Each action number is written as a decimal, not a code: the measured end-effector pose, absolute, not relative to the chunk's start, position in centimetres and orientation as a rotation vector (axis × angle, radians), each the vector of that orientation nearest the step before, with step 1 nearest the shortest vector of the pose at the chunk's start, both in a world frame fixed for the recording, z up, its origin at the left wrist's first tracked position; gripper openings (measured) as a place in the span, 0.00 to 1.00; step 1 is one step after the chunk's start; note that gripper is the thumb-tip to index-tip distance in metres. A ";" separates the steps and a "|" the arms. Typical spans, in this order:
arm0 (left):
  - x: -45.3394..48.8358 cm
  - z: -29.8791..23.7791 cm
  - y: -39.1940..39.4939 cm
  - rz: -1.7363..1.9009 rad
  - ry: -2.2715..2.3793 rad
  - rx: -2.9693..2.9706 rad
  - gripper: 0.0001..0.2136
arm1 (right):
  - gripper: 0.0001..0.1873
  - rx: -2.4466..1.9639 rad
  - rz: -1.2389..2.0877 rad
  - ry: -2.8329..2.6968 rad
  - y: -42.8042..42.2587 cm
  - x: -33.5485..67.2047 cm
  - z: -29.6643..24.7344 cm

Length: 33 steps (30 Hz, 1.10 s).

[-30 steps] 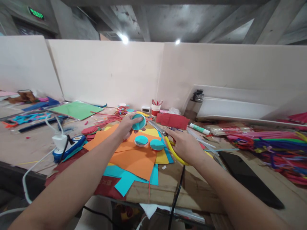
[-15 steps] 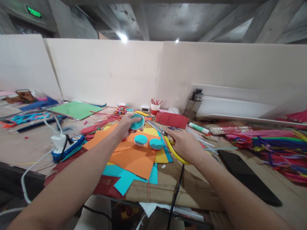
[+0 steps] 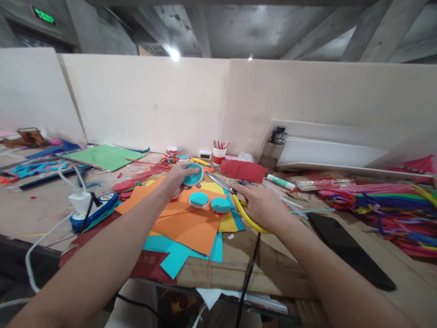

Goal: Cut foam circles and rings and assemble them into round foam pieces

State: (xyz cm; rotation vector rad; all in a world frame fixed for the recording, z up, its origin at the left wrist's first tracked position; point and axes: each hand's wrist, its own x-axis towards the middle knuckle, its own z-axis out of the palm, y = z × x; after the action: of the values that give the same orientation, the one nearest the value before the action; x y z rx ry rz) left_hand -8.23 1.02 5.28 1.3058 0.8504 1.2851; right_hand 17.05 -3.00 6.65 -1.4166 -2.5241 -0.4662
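left grip has the teal disc pinched; right grip holds yellow scissors, blades angled left, tips just beside it

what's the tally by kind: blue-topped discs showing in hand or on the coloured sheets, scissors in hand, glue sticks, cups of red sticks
Blue-topped discs: 3
Scissors: 1, in the right hand
Glue stick: 1
Cup of red sticks: 1
Total: 6
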 end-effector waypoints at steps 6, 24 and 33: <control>-7.9 5.3 0.9 1.305 0.830 1.333 0.17 | 0.23 -1.410 -0.491 -2.479 -3.1 16.6 6.0; -7.8 5.3 0.8 1.292 0.868 1.314 0.17 | 0.22 -1.415 -0.594 -2.401 -2.7 15.8 5.0; -7.8 5.4 0.7 1.285 0.880 1.305 0.17 | 0.22 -1.388 -0.617 -2.401 -2.5 15.9 4.9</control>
State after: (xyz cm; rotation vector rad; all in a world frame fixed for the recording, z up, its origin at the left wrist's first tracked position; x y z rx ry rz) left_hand -7.77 0.74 5.42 1.3050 0.8796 1.2845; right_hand 15.88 -2.46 4.90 -1.3877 -2.4011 -0.6173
